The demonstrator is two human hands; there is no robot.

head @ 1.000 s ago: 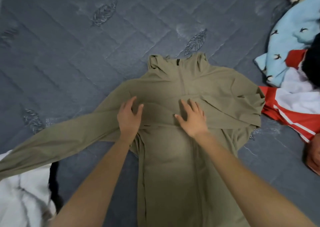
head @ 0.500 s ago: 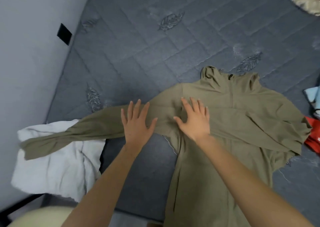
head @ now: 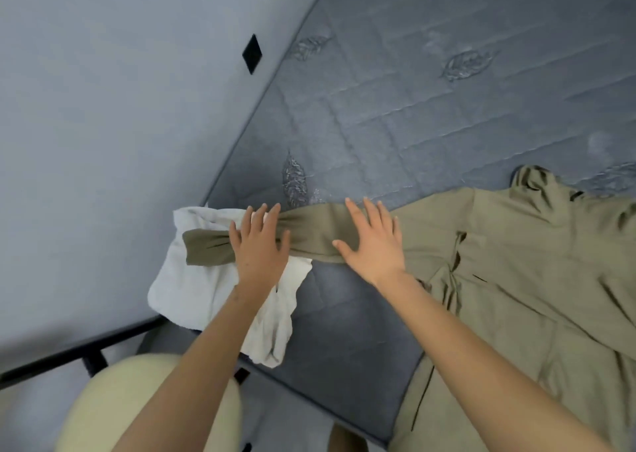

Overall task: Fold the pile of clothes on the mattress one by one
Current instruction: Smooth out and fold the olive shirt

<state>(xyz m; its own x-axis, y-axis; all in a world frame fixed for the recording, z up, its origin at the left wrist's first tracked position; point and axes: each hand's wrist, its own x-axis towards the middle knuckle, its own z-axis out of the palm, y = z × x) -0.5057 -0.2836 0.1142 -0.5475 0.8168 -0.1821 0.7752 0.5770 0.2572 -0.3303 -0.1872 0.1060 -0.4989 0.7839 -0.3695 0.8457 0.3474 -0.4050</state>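
At nine o'clock a crumpled white cloth (head: 192,279) lay under the cuff (head: 206,250) of a long-sleeved olive fabric top (head: 533,262), spread on the grey quilted mattress (head: 395,107). My left hand (head: 260,248) and right hand (head: 373,245), fingers spread, pressed the sleeve (head: 316,234) flat. Smoothing, I judged; next, fold it toward three o'clock.

shirt (head: 516,262): matt olive cloth | mattress (head: 395,114): quilted grey fabric, sheen
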